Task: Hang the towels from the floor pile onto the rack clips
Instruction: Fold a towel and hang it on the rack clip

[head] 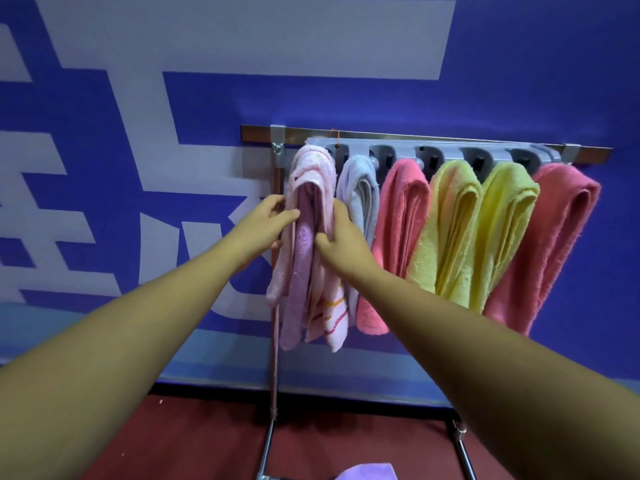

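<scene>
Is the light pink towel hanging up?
Hanging up. The light pink towel droops from the gray rack while the left hand and right hand hold it.

Bkgd was a blue wall (519, 64) w/ big pale-grey blocky shapes (242, 29) painted across its left & top, angular like oversized lettering, cut off by the frame edges. Along the wall's btm ran a lighter blue band (221, 355), & under that a thin black strip (214, 389) where wall met floor. Floor (194, 441) was dark red, matte, w/ a couple of tiny white specks (160, 400) near the strip at left.
</scene>
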### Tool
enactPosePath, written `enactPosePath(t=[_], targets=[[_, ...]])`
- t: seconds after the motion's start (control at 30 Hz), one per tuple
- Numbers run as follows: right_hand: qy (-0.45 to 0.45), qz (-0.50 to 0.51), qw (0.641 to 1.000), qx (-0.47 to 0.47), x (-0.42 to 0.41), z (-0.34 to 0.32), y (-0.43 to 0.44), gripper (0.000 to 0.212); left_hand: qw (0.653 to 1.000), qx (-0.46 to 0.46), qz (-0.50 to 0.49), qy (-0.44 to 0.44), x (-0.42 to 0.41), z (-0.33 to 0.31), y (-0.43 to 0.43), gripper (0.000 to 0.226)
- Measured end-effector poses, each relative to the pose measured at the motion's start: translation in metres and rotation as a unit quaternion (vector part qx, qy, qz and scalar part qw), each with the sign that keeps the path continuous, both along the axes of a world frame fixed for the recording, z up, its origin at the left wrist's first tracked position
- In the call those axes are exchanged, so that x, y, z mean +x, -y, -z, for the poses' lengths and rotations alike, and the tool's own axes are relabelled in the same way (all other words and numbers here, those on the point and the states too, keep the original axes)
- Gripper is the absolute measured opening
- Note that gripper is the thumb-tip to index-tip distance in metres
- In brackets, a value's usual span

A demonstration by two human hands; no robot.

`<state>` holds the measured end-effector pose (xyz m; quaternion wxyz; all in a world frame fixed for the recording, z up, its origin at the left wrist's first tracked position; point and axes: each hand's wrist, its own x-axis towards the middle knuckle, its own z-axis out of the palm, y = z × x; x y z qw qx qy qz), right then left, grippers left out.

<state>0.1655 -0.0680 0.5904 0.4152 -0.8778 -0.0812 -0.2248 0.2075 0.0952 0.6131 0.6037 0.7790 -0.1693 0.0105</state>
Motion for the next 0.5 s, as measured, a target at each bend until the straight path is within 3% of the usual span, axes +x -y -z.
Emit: enactPosePath(t=[0.33,0.5], targets=[[-0.090,0.035,0.994,-0.045,-0.094,0.056,0.025,0.029,0.984,0.162,-0.058,-0.048,-0.079,0.068,-0.018,0.028],[-0.163,0.061,0.981,-0.083,-0.135,0.121,0.060,0.042,0.953,0.292,-0.075,-0.022,-0.118,0.128,-0.001,0.015]])
